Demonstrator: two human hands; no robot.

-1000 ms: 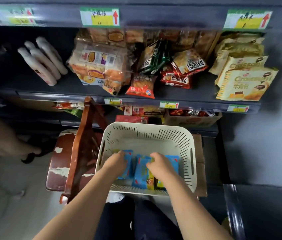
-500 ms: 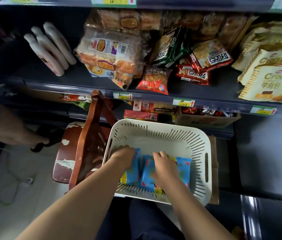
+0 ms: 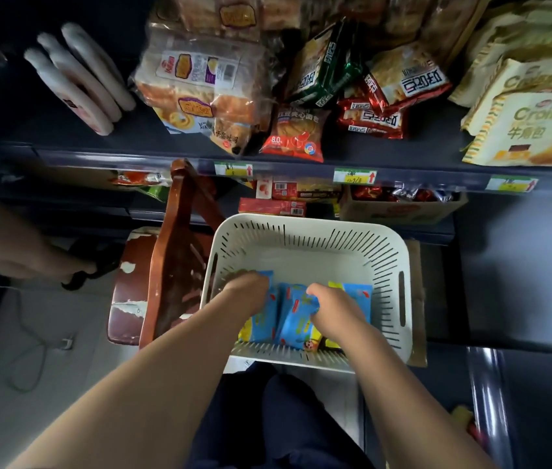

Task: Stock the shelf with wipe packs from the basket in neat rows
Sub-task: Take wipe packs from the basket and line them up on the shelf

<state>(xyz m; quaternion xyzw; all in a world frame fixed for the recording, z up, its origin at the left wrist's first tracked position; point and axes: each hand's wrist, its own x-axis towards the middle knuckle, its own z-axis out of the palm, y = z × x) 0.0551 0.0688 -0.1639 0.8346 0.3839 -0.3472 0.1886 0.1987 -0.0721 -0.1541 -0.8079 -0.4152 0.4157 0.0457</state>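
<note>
On the far left of the upper shelf [image 3: 98,154] we see three white packs [image 3: 78,79] lying side by side at a slant. To their right is a clear bread bag [image 3: 200,82], followed by a red snack pack [image 3: 293,137] at the near edge of the shelf. Below, a brown wooden chair [image 3: 163,265] stands just left of the basket [image 3: 301,238].

The basket is cream and slotted, and it sits near us in front of the lower shelf. Three blue wipe packs occupy its near half.

The left hand [image 3: 247,292] rests on the left wipe pack [image 3: 261,319], knuckles up, with the fingers bent down over the pack's far end. The fingertips are blurred, so we cannot tell whether they clasp it.

The middle wipe pack [image 3: 296,319] is tilted. The right hand [image 3: 335,306] grasps it, with the fingers curled round its right edge and the thumb on top.

The right wipe pack [image 3: 357,292] lies partly under that hand, near the basket's right wall.

Further right, a cardboard box [image 3: 400,211] sits on the lower shelf, just beyond the basket's far right corner. Croissant packs [image 3: 532,130] fill the right end of the upper shelf.
</note>
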